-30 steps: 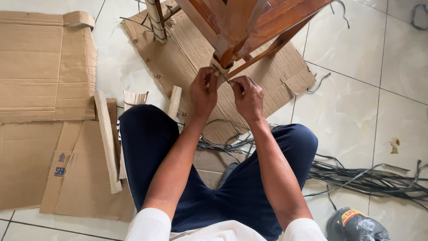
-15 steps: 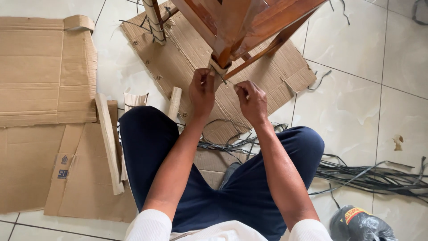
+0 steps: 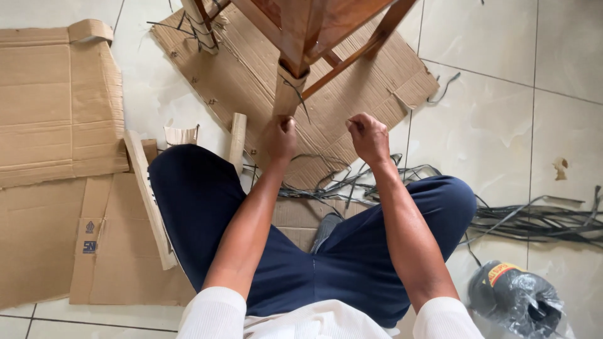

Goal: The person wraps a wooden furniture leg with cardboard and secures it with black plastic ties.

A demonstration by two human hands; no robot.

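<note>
A person seated on a tiled floor (image 3: pixel 565 81), legs in dark blue trousers spread to either side, works at the cardboard-wrapped leg (image 3: pixel 290 88) of a wooden chair (image 3: pixel 314 25) that stands just ahead of the knees. The left hand (image 3: pixel 279 135) is closed in a fist right at the foot of that leg, touching or all but touching the wrap, and appears to pinch a thin dark strand (image 3: pixel 301 97) that crosses the cardboard higher up. The right hand (image 3: pixel 367 135) is also balled shut, held off to the right of the leg and clear of it; what it grips cannot be made out, though a strand end is likely. The leg's long axis runs away from the person, up the frame, so the wrap lies directly beyond the left knuckles and up and to the left of the right ones (the left hand is plainly the nearer). A flattened sheet of cardboard (image 3: pixel 352 107) lies under the chair, more flattened boxes (image 3: pixel 56 107) to the left, a wooden slat (image 3: pixel 149 198) beside the left thigh, a short wooden block (image 3: pixel 237 141) near the left hand, a tangle of dark straps (image 3: pixel 540 220) to the right, and a roll in clear plastic (image 3: pixel 518 298) by the right knee
</note>
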